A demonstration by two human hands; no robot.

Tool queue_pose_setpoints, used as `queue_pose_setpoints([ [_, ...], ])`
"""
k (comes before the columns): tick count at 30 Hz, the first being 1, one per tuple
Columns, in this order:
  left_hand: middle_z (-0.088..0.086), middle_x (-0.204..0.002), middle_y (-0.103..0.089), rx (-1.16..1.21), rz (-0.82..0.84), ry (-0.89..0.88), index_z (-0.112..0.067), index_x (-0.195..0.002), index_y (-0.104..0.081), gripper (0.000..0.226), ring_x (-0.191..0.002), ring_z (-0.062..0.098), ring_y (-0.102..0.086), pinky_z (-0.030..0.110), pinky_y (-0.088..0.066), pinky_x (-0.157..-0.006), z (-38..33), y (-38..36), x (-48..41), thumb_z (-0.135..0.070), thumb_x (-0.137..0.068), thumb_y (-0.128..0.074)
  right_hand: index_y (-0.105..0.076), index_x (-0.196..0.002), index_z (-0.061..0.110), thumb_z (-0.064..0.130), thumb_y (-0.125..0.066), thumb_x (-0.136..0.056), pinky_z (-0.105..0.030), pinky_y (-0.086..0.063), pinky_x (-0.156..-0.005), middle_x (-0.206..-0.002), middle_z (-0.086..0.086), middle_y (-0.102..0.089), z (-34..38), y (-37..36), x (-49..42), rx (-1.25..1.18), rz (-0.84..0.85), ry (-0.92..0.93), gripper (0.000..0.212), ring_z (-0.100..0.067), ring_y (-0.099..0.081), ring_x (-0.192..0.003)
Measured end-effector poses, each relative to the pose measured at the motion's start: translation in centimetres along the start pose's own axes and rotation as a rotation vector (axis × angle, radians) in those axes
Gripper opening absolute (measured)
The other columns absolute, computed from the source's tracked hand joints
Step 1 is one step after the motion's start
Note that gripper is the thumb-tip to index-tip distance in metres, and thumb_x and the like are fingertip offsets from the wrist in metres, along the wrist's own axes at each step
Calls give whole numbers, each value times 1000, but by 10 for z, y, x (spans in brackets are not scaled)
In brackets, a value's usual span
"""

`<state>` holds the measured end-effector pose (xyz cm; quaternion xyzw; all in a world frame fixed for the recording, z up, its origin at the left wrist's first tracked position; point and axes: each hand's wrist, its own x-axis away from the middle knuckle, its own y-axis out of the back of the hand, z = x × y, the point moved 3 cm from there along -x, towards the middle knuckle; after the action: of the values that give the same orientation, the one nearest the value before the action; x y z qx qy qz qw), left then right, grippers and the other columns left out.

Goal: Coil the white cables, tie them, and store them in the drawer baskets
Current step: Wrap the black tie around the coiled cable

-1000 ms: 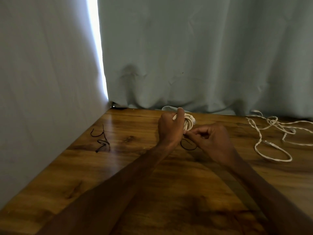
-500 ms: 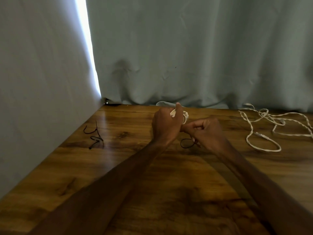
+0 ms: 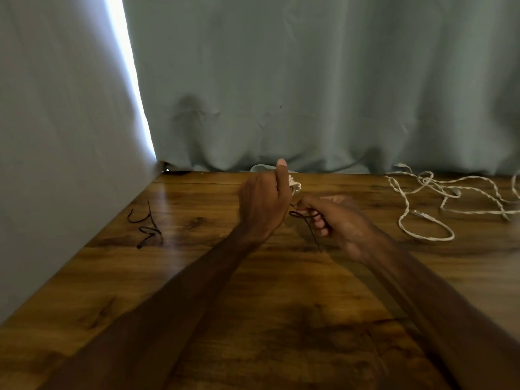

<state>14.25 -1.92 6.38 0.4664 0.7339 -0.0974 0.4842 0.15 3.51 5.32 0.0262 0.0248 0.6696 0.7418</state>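
Hands are meeting at the centre of the frame, over the far part of the tabletop (image 3: 197, 282). Left hand (image 3: 263, 205) is gripping a small white coil (image 3: 296, 187), its fingers curling round the bundle and its thumb pointing straight up. Most of the coil is hiding behind this hand, with only a few loops showing at its right edge. Right hand (image 3: 342, 222) is just beside it, its fingers (image 3: 319, 224) curling in and pinching a thin black tie (image 3: 305, 215). The tie is running from under the coil to the pinch, and one end is trailing down toward the wood. A loose white cable (image 3: 422, 235) is lying spread out at the right of the frame, well apart from both hands. Two spare black ties (image 3: 147, 230) are lying at the left, near the curtain (image 3: 309, 80), which is hanging behind the tabletop.
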Motion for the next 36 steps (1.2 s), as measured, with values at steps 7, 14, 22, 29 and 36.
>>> queue_pose_setpoints([
  [7, 2, -51, -58, 9, 12, -50, -8, -58, -61, 47, -43, 15, -49, 32, -35, -45, 2, -2, -2, -26, -99, -46, -71, -66, 9, 12, -72, -89, -16, -28, -39, -54, 6, -54, 3, -9, 5, -147, 16, -31, 23, -4, -38, -45],
  [14, -9, -63, -56, 128, 47, -84, -20, -73, -58, 22, -52, 2, -48, 15, -30, -52, -2, -2, 0, -28, -92, -49, -69, -73, 7, 10, -68, -93, -14, -37, -40, -63, 0, -63, 2, -10, 10, -292, 49, -96, 21, -4, -51, -49],
  [22, -2, -76, -66, 134, 56, -20, -14, -85, -64, 30, -65, 12, -59, 25, -42, -59, 9, -5, -3, -35, -93, -43, -67, -114, -3, 2, -58, -97, -15, -49, -48, -79, -6, -69, 3, -19, 9, -539, 128, -135, 19, -6, -63, -58],
  [29, -5, -74, -66, 179, 65, -25, -13, -85, -65, 23, -65, 10, -60, 25, -45, -61, 5, -5, -1, -30, -91, -50, -71, -116, 4, 1, -60, -97, -21, -57, -61, -88, -7, -71, -7, -23, 8, -537, 105, -150, 22, -9, -65, -68],
  [36, -4, -79, -68, 194, 75, -53, -11, -90, -65, 16, -70, 11, -63, 31, -51, -66, 1, -7, 3, -24, -91, -54, -78, -98, 9, 3, -70, -90, -25, -57, -64, -91, -7, -78, -11, -28, 11, -504, -33, -158, 12, -13, -70, -76],
])
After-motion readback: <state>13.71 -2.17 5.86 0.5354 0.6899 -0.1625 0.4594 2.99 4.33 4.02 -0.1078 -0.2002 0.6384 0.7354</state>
